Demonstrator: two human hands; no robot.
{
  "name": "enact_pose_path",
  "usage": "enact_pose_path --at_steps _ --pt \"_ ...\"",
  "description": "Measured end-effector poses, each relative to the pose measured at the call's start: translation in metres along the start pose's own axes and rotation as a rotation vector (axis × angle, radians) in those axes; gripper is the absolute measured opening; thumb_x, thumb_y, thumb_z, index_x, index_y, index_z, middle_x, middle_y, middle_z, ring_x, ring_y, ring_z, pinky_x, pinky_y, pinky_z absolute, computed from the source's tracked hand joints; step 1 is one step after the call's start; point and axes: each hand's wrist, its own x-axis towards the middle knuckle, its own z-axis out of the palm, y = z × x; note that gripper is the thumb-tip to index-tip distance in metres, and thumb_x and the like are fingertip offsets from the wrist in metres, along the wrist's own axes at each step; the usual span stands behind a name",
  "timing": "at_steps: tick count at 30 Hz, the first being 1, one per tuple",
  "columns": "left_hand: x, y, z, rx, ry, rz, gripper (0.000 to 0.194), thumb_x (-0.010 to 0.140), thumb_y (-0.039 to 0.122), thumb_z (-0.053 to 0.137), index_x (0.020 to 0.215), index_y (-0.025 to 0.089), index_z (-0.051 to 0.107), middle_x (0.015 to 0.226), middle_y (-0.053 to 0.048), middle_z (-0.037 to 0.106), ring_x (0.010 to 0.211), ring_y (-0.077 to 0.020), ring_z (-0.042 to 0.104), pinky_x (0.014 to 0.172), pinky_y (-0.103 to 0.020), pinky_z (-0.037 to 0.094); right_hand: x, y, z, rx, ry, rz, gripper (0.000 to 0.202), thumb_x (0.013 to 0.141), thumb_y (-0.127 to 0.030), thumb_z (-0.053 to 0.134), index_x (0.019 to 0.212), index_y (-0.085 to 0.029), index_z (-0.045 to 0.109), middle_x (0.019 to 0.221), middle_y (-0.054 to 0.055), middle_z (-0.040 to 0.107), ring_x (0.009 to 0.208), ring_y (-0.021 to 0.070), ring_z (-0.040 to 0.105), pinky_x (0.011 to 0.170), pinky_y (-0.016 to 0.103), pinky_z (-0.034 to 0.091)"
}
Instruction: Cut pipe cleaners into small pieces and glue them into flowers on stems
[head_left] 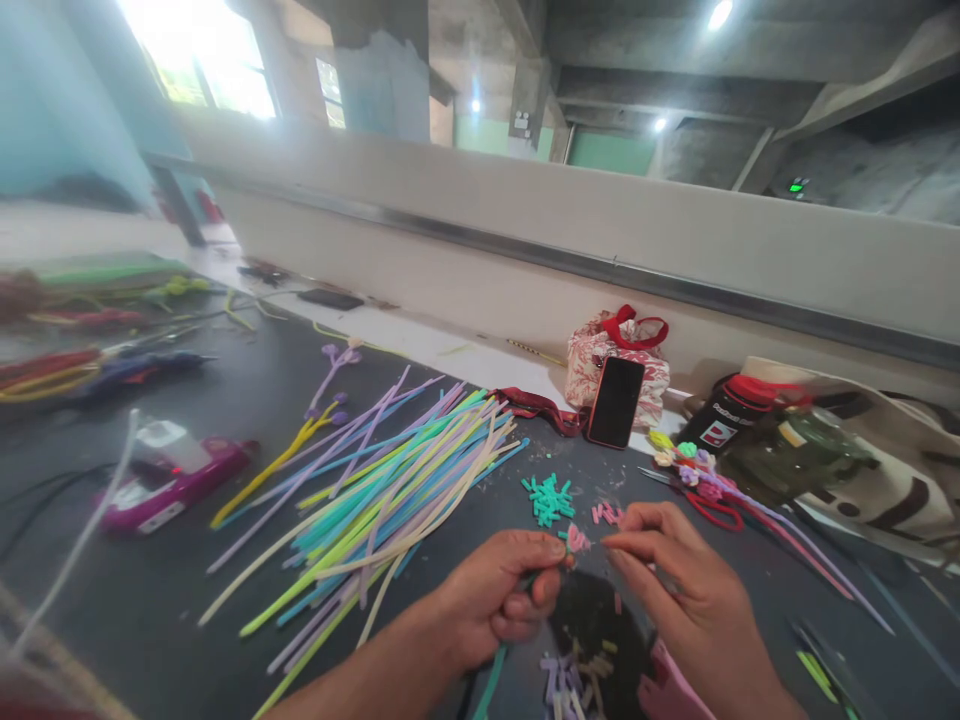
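My left hand is closed, its thumb and forefinger pinching a green pipe cleaner whose tail hangs below the fist. At its tip sits a small pink pipe-cleaner flower, just past my left fingertips. Close by on the right, my right hand has its thumb and fingertips pinched together, slightly apart from the flower. Whatever is between them is too small to make out. Beyond the hands lie a heap of short green pieces and some short pink pieces. Purple and beige pieces lie nearer me.
Long pastel pipe cleaners spread over the dark table at left, beside a magenta device. A phone leans on a patterned bag. Finished flowers, a black bottle and scissors are at right.
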Motion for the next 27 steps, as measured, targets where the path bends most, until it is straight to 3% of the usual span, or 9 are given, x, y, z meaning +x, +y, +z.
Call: enact_pose_path --at_steps 4,10,17,22,27 --pt "-0.003 0.001 0.005 0.053 0.022 0.111 0.018 0.071 0.03 0.057 0.068 0.016 0.046 0.045 0.008 0.042 0.03 0.0002 0.019 0.031 -0.015 0.004 -0.003 -0.002 -0.003 -0.018 0.018 0.042 0.01 0.079 -0.021 0.053 0.072 -0.022 0.06 0.084 0.002 0.049 0.079 0.0158 0.053 0.067 0.024 0.043" --pt "-0.005 0.0 0.015 0.314 0.239 0.312 0.026 0.068 0.04 0.059 0.071 0.016 0.049 0.049 0.005 0.053 0.03 -0.001 0.03 0.029 -0.014 0.016 -0.008 -0.003 -0.009 -0.016 -0.008 0.067 0.014 0.081 -0.023 0.051 0.069 -0.022 0.058 0.083 0.003 0.054 0.077 0.0166 0.055 0.063 0.024 0.046" --pt "-0.003 -0.005 0.022 0.512 0.437 0.398 0.019 0.07 0.035 0.054 0.071 0.016 0.05 0.051 0.004 0.055 0.032 -0.0022 0.036 0.032 -0.014 0.024 -0.008 -0.005 -0.004 0.028 0.039 0.048 0.011 0.079 -0.019 0.052 0.084 -0.024 0.06 0.091 0.003 0.051 0.08 0.0154 0.056 0.066 0.024 0.046" --pt "0.0 -0.006 0.021 0.607 0.486 0.418 0.018 0.07 0.034 0.053 0.068 0.016 0.051 0.051 0.003 0.054 0.034 -0.0032 0.038 0.036 -0.015 0.027 -0.003 -0.011 0.004 0.07 0.041 0.022 0.009 0.079 -0.02 0.054 0.083 -0.024 0.06 0.09 0.002 0.05 0.075 0.0135 0.055 0.062 0.022 0.045" --pt "-0.001 -0.007 0.02 0.734 0.528 0.441 0.02 0.072 0.035 0.051 0.067 0.016 0.053 0.052 0.002 0.055 0.035 -0.0043 0.038 0.038 -0.017 0.029 0.002 -0.014 0.009 0.016 0.075 -0.037 0.009 0.079 -0.017 0.055 0.083 -0.024 0.06 0.089 0.002 0.051 0.082 0.0156 0.055 0.07 0.025 0.045"
